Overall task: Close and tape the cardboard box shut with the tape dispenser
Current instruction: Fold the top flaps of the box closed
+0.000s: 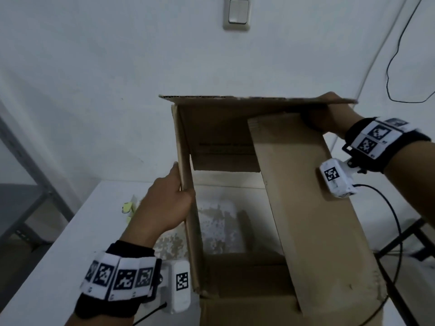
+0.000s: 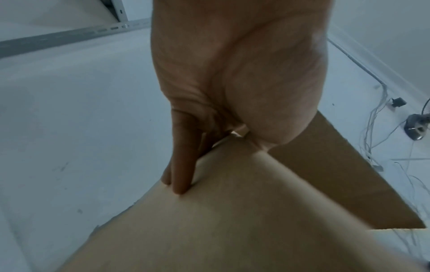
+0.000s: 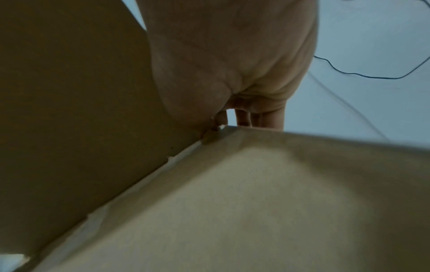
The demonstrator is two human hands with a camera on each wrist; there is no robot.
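Note:
An open brown cardboard box [image 1: 247, 309] stands on the white table. My left hand [image 1: 169, 198] pinches the upright left flap [image 1: 186, 142], thumb inside and straight fingers [image 2: 184, 165] on its outer face [image 2: 232, 211]. My right hand [image 1: 329, 116] grips the right corner of the far flap [image 1: 235, 100], which is lifted roughly level. The right flap [image 1: 306, 208] leans inward over the opening. In the right wrist view my right hand [image 3: 232, 55] has its fingers curled over a cardboard edge [image 3: 232, 202]. A pale speckled sheet [image 1: 216, 222] lies in the box. No tape dispenser is in view.
The table [image 1: 58, 267] shows bare surface left of the box, with a small yellow object [image 1: 127, 208] near my left hand. A grey metal shelf frame [image 1: 30, 165] stands at far left. A black cable [image 1: 395, 67] hangs on the wall, and a dark stand leg [image 1: 404, 234] is at right.

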